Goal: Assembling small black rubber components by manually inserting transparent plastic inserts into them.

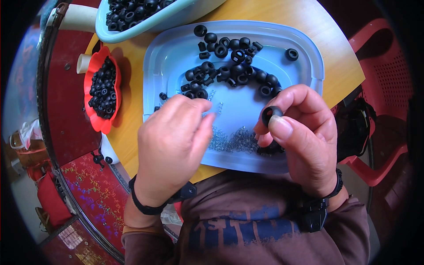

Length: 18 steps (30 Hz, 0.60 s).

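Note:
My right hand (309, 137) pinches a black round cord-lock shell (270, 115) between thumb and fingers, its hole showing. Over the left part of the light-blue tray (309, 44), my left hand (170, 141) has its thumb and fingers bent together; anything between the tips is hidden. Small clear-looking metal springs (240, 140) lie heaped along the tray's near side, a few more beside my left fingertips. Several black cord-lock shells (237, 56) and small black plungers (204, 55) are scattered over the tray's far half, with one shell (291, 54) apart at right.
A pale blue basin (145, 31) full of black shells overlaps the table's far left. Left of the tray, a red flower-shaped bowl (115, 115) holds small black plungers. The wooden table (340, 73) curves at right, near a red plastic chair (388, 66).

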Tool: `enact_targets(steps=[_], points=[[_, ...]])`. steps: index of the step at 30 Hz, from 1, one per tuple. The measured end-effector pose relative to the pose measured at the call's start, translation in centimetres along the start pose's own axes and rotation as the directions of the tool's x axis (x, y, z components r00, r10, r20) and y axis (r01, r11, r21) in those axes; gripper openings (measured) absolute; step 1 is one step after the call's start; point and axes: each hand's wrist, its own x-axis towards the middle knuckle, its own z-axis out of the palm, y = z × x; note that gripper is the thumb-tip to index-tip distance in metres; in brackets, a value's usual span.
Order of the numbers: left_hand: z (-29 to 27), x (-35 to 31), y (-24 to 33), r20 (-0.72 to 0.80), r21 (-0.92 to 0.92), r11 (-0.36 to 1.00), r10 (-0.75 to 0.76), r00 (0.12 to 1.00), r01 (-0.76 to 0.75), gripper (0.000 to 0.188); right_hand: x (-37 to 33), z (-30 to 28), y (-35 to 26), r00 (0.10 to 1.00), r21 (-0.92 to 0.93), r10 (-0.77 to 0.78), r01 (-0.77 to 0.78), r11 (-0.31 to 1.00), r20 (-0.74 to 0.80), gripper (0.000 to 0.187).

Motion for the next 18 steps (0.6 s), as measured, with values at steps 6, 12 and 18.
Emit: enact_targets(steps=[6, 12, 18], points=[[1.2, 0.8, 0.7, 0.097, 0.158, 0.982, 0.089, 0.991, -0.104, 0.015, 0.0, -0.2, 0.1, 1.000, 0.029, 0.004, -0.005, 1.000, 0.026, 0.019], [1.8, 0.9, -0.3, 0.061, 0.130, 0.983, 0.123, 0.990, -0.130, 0.016, 0.0, -0.5, -0.1, 0.997, 0.050, 0.045, -0.048, 0.998, 0.057, 0.019], [-0.8, 0.6, 2.1, -0.037, -0.336, 0.941, -0.061, 0.997, 0.045, 0.017, 0.0, -0.6, -0.1, 0.986, 0.027, 0.075, -0.080, 0.996, 0.149, 0.021]])
